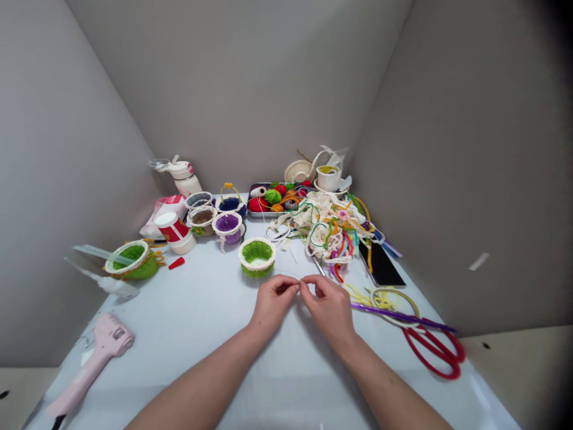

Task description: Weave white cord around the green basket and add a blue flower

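Two hands (275, 301) (331, 304), two green baskets (257, 270) (144, 269) and one purple basket (227, 223) are here. There is one glue gun (105, 341), one phone (385, 269) and one pair of scissors (434, 344).

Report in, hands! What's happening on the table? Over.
Left hand and right hand: pinched, tips meeting; anything between too small to tell. Green white-rimmed basket: upright, just beyond left hand. Nearby clutter: purple stick beside right hand, yarn tangle farther back.

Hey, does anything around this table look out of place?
Yes: the tangled heap of yarn and lace looks messy beside the tray of yarn balls, and an orange strand strays onto the phone. A white strip slants on the right wall.
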Demonstrator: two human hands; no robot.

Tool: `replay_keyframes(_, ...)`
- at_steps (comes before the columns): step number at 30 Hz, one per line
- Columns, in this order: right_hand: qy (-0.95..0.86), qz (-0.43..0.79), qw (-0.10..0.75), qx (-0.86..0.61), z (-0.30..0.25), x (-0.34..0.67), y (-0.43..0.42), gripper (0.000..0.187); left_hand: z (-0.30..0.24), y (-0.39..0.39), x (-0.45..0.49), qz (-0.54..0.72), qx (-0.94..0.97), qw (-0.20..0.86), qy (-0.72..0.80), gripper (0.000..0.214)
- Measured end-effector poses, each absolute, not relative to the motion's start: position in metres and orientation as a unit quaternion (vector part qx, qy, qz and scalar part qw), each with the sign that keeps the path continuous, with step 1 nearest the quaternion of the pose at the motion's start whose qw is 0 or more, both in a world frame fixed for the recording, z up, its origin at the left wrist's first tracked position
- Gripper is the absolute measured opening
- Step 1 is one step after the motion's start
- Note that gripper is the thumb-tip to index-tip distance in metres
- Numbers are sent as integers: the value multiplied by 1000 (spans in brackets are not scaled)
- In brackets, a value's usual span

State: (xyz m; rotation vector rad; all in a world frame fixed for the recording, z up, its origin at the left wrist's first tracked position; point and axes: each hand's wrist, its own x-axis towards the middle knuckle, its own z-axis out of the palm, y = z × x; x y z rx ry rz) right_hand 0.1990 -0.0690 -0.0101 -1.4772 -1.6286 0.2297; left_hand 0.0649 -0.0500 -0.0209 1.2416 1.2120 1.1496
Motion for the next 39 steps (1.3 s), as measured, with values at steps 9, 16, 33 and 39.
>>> replay_keyframes(9,-660,86,451,-594,-9,199,-69,15,-20,-50,65,473,520,502,505,10)
replay_keyframes(16,-666,90,439,-597,-10,200,-69,15,-22,-49,65,474,521,499,505,9)
replay_keyframes(33,-662,104,435,-601,-10,202,-69,15,-22,-49,64,462,529,501,507,11)
replay_keyframes(39,-659,119,434,-603,-9,203,-69,16,-23,-49,64,461,529,505,502,12)
